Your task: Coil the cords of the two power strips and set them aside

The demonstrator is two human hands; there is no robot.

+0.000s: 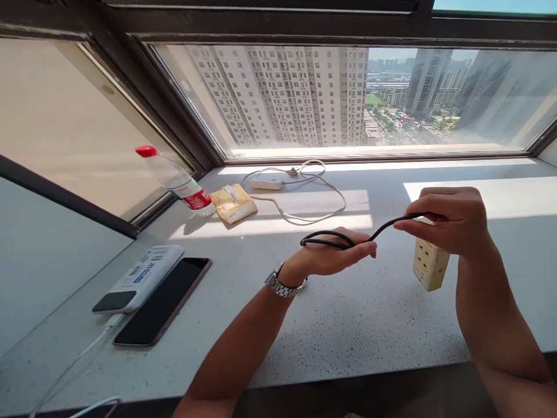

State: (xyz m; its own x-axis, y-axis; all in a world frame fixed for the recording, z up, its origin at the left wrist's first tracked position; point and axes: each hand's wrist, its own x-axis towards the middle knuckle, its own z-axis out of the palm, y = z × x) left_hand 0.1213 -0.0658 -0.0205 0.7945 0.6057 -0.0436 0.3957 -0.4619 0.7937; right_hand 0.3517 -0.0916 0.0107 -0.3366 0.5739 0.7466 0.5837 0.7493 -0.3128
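Note:
A black cable (394, 221) runs between my two hands. Several loops of it lie around my left hand (333, 255), whose thumb and fingers close on the cord; a metal-banded watch (285, 282) is on that wrist. My right hand (452, 217) pinches the other stretch of cable between thumb and fingers, slightly higher and to the right. Just below the right hand is a cream socket block (430, 264) with several outlets on its face. Its top is partly hidden by the fingers, and I cannot tell whether it stands on the sill or hangs.
On the white speckled sill (348, 325), a black-screened phone (163, 305) lies beside a white power bank (139, 278) with a white cable. Farther back are a red-capped bottle (198, 197), a tissue pack (235, 204) and a coiled white cord (304, 220) with an adapter (266, 183), before the window.

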